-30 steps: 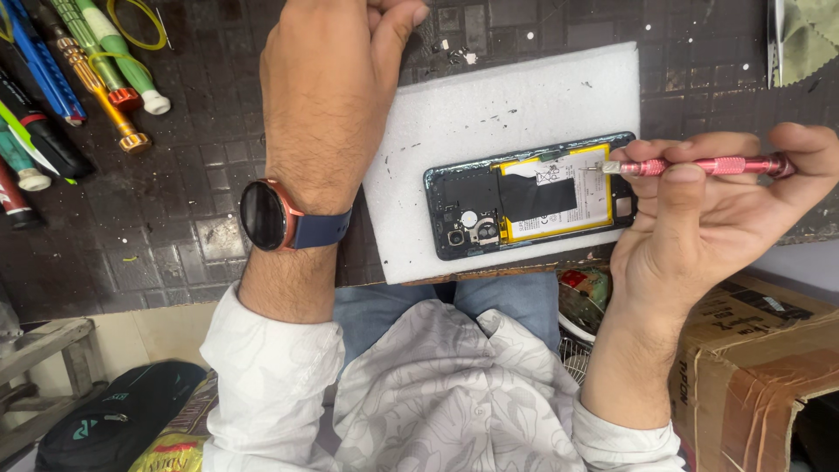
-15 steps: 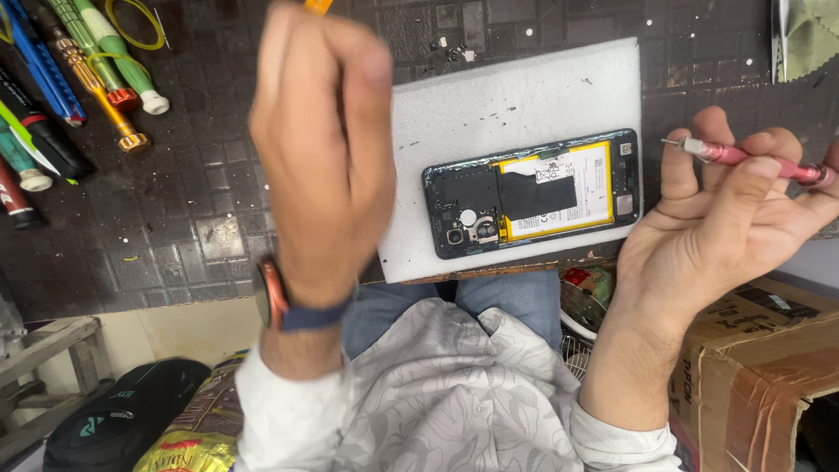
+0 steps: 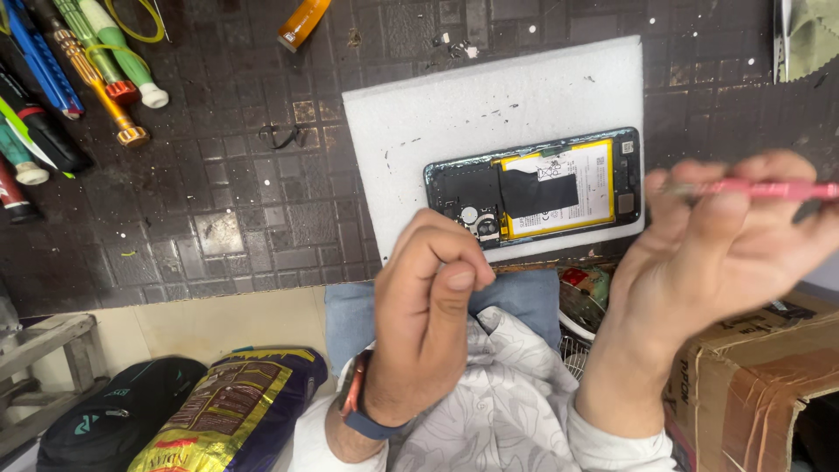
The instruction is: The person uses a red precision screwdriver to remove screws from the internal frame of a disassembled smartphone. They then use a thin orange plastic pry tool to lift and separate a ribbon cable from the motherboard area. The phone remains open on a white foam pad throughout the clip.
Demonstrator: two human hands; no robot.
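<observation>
An opened phone (image 3: 533, 188) with its back cover off lies on a white foam pad (image 3: 489, 105), showing a yellow-edged battery and black circuit parts. My left hand (image 3: 428, 297), with a watch on the wrist, hovers just in front of the pad's near edge. Its fingers are curled and the thumb presses against the index finger; nothing visible sits between them. My right hand (image 3: 725, 253) is to the right of the phone and grips a thin pink screwdriver (image 3: 760, 189) held level. The tool's tip is blurred and points toward the phone's right end.
Several screwdrivers and tools (image 3: 79, 79) lie at the far left of the dark tiled mat (image 3: 227, 175). An orange piece (image 3: 303, 22) sits at the top, and a green cloth (image 3: 808, 39) at the top right. Below are a cardboard box (image 3: 760, 385), a black bag (image 3: 114, 411) and a yellow packet (image 3: 227, 415).
My left hand has come back from above the mat toward my body and closed its fingers. My right hand has lifted the pink screwdriver off the phone's right end.
</observation>
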